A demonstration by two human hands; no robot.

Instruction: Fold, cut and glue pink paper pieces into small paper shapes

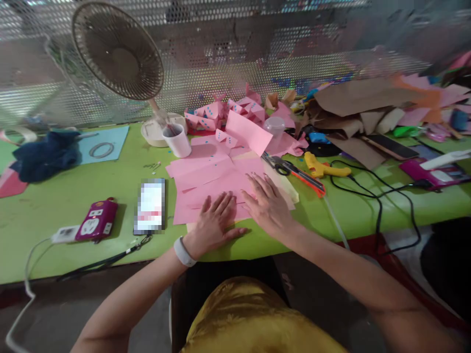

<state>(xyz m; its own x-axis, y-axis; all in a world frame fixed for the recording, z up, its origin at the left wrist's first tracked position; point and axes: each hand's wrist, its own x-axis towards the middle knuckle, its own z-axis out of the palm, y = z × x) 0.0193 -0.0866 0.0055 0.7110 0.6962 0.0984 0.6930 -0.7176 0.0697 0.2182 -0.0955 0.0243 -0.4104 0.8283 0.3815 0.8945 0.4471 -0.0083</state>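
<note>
Both of my hands rest flat on a stack of pink paper (206, 174) at the near edge of the green table. My left hand (217, 223) lies with its fingers stretched forward and its thumb out to the right; a pale band (184, 251) circles that wrist. To its right, my right hand (267, 206) is spread with the fingertips on the pink sheets. Neither hand grips anything. Cream-coloured paper (285, 181) shows from under the pink sheets on the right. A folded pink sheet (248, 132) stands tilted behind the stack.
A phone (150, 206) and a purple power strip (96, 220) lie left. Behind stand a white cup (177, 140) and a fan (119, 54). Scissors (277, 164), an orange cutter knife (307, 180) and a yellow glue gun (324, 167) with a black cord lie right, before brown paper (364, 98).
</note>
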